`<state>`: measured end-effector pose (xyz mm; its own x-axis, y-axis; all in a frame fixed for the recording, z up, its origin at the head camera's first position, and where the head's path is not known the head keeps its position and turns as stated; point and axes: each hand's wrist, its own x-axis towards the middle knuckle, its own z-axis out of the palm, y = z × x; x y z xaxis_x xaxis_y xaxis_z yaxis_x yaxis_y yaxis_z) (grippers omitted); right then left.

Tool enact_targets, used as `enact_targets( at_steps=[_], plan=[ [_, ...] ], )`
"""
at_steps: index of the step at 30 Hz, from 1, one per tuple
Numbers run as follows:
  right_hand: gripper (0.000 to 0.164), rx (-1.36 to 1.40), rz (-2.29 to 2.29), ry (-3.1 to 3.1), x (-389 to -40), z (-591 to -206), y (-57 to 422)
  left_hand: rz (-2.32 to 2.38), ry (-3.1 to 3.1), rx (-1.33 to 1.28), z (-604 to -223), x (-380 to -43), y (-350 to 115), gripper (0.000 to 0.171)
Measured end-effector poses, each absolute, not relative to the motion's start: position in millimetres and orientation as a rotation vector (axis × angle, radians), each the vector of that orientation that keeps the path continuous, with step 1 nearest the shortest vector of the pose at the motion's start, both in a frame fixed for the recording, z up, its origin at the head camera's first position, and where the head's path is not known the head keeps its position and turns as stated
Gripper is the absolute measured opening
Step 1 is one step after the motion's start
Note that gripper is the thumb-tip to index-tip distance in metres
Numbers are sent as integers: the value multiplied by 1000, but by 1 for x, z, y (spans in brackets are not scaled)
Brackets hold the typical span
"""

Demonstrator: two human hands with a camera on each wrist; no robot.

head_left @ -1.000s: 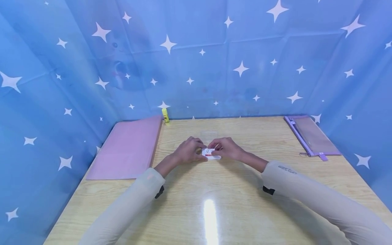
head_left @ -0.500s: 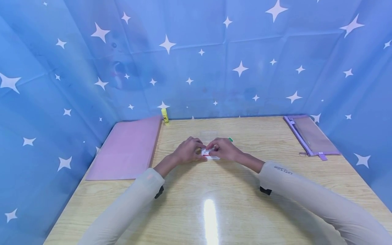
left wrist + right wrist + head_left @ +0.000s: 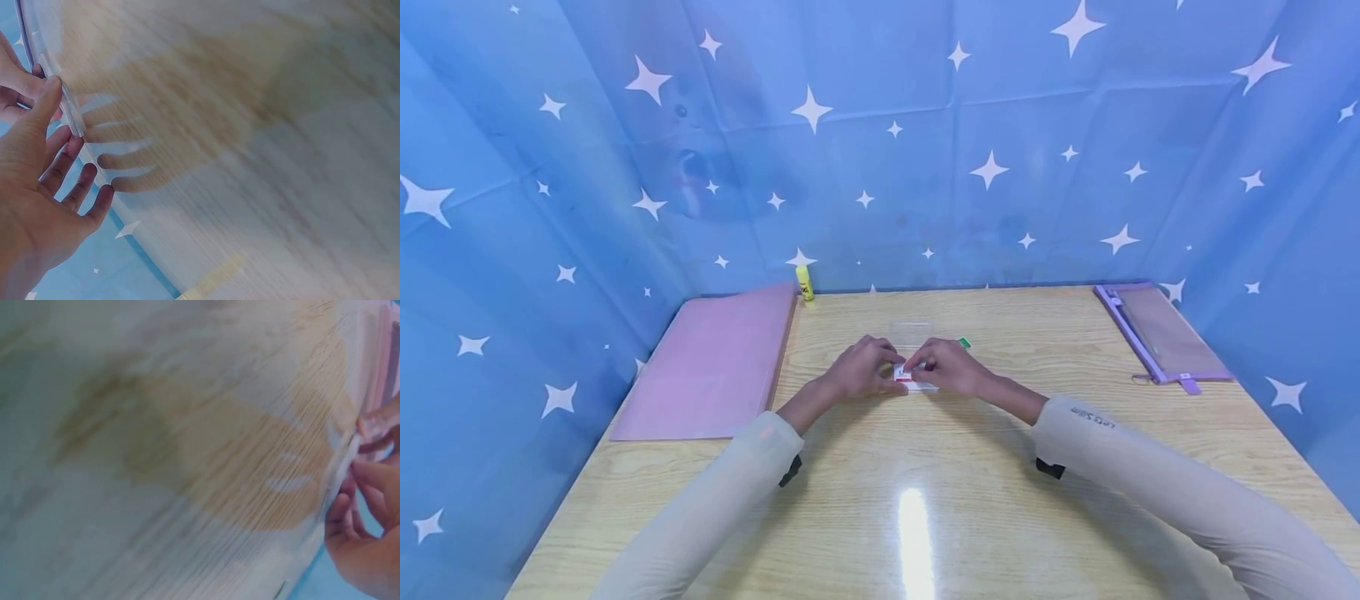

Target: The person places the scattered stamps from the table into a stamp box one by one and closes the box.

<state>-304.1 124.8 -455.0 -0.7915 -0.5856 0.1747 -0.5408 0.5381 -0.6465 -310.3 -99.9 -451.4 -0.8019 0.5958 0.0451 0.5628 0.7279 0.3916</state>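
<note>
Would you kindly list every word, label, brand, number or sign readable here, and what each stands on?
Right sleeve: probably "Lets Slim", though the lettering is blurred.
Small red-and-white piece: printed mark, too small to read.
Yellow stick: dark lettering, too small to read.
Purple-edged pouch: tiny marks, too small to read.
I can read no other text.

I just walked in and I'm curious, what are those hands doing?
A person is working on something small with both hands. The left hand grips a small clear case, and the right hand pinches at a white piece with a red band. The pink folder and purple-edged pouch lie off to the sides.
</note>
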Motion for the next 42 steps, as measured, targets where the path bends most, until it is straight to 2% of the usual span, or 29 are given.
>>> enact_targets(
  at_steps=[28,42],
  plan=[
    [19,-945,-1115,2692,-309,-453,138,590,2863,927,-455,-312,-99,55],
    [24,-870,-1127,2723,-317,-444,162,617,2852,947,-452,-309,-98,57]
  ],
)
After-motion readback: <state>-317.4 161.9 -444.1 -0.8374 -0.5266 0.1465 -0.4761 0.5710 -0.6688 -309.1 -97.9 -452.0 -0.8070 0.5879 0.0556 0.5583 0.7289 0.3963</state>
